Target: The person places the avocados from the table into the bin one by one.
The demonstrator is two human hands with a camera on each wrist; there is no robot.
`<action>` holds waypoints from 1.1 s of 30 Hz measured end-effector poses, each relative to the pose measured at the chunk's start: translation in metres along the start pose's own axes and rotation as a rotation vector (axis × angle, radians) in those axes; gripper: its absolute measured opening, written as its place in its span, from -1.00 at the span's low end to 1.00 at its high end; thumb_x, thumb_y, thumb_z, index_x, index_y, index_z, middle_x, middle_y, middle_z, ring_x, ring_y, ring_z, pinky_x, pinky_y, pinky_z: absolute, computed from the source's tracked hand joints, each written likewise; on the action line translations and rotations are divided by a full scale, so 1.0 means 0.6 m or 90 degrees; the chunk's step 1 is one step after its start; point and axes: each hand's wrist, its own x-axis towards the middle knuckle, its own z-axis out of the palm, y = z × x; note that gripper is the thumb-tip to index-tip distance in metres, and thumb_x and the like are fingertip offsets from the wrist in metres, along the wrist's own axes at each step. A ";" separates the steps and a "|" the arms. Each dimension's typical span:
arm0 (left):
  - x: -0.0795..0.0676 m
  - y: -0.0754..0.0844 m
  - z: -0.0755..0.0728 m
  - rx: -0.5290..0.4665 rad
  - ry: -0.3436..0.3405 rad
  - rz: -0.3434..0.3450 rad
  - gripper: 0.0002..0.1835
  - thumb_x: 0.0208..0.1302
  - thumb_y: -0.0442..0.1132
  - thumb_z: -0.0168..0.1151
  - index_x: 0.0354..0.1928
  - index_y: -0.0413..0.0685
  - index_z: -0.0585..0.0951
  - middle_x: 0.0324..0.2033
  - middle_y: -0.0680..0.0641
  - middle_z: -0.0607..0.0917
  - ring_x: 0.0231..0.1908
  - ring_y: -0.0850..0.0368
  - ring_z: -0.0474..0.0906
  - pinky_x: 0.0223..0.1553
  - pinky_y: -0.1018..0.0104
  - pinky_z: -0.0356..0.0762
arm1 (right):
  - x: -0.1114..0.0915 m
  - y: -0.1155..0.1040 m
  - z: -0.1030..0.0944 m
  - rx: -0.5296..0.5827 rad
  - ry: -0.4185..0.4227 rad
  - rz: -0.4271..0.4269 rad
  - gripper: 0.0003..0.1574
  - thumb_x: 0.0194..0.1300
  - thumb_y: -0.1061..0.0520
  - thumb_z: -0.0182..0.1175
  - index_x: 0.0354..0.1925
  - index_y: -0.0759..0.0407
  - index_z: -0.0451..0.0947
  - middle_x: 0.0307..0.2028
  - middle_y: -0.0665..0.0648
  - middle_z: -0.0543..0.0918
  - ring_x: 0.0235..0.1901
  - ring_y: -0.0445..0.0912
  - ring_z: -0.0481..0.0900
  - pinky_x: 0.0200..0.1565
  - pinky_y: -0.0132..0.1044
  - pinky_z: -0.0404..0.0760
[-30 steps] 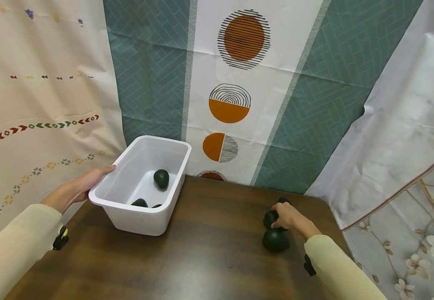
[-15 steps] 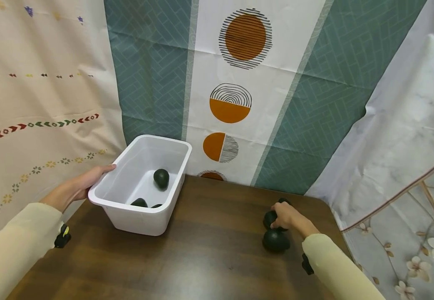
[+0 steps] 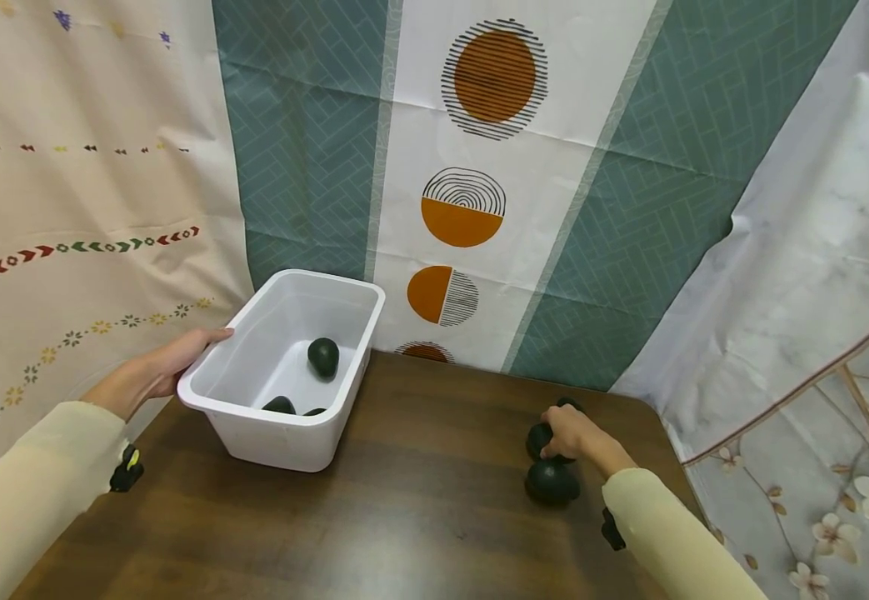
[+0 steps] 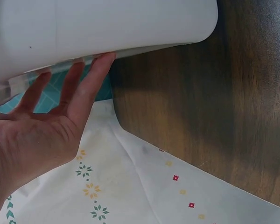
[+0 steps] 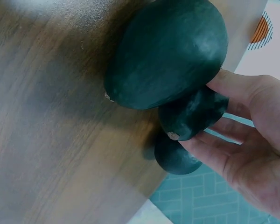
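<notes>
My left hand (image 3: 179, 358) grips the left rim of a white plastic bin (image 3: 277, 442), thumb at the rim. The left wrist view shows its fingers (image 4: 91, 88) extended up against the bin's outer side. Inside the bin are a dark green avocado (image 3: 323, 357) in full view and two others partly hidden by the near wall. At the right of the table my right hand (image 3: 572, 432) holds the middle avocado (image 5: 191, 114) of three, thumb on one side and fingers on the other. A larger avocado (image 5: 170, 53) lies nearer me, and another (image 5: 176, 156) lies beyond.
The brown wooden table (image 3: 434, 508) reaches to the patterned cloths behind. A green and white curtain (image 3: 456, 108) hangs at the back, a cream embroidered cloth (image 3: 89, 200) on the left, and a floral white one (image 3: 816, 467) on the right.
</notes>
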 end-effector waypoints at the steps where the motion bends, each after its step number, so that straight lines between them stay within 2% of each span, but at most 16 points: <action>1: 0.000 0.000 0.000 0.001 -0.001 -0.001 -0.21 0.68 0.18 -0.30 0.58 -0.33 -0.02 0.14 -0.21 0.56 0.06 -0.06 0.61 0.08 -0.06 0.63 | 0.000 -0.001 -0.001 0.001 -0.002 0.002 -0.18 0.09 0.11 0.67 0.21 0.47 0.58 0.08 0.46 0.66 0.06 0.26 0.66 0.05 0.13 0.67; 9: 0.002 0.003 0.000 0.007 0.004 -0.004 -0.18 0.67 0.20 -0.28 0.61 -0.32 -0.08 0.27 -0.32 0.44 0.12 -0.11 0.57 0.11 -0.07 0.61 | 0.001 -0.004 0.000 -0.017 -0.014 0.010 -0.19 0.13 0.11 0.65 0.21 0.47 0.58 0.06 0.44 0.67 0.04 0.26 0.67 0.04 0.14 0.68; 19: 0.001 -0.003 0.000 -0.008 -0.003 -0.001 -0.20 0.68 0.20 -0.28 0.60 -0.30 -0.04 0.20 -0.25 0.51 0.10 -0.09 0.58 0.12 -0.10 0.61 | -0.007 -0.010 -0.002 -0.020 -0.031 -0.016 -0.24 0.20 0.14 0.60 0.23 0.49 0.56 0.09 0.44 0.68 0.06 0.27 0.67 0.03 0.14 0.68; 26: 0.002 -0.005 0.002 -0.007 -0.003 0.002 -0.21 0.68 0.20 -0.30 0.59 -0.30 -0.03 0.18 -0.25 0.52 0.09 -0.09 0.59 0.11 -0.10 0.62 | 0.002 -0.002 -0.002 -0.016 -0.040 -0.032 -0.29 0.22 0.16 0.58 0.22 0.45 0.58 0.08 0.36 0.70 -0.02 0.14 0.67 -0.03 0.06 0.65; 33: 0.001 -0.005 0.002 0.001 0.013 0.002 -0.19 0.67 0.22 -0.28 0.58 -0.31 0.00 0.17 -0.24 0.54 0.08 -0.09 0.60 0.11 -0.10 0.62 | 0.016 -0.018 -0.001 0.003 -0.023 -0.069 -0.23 0.24 0.14 0.56 0.29 0.47 0.53 0.18 0.41 0.64 0.18 0.30 0.60 0.15 0.18 0.59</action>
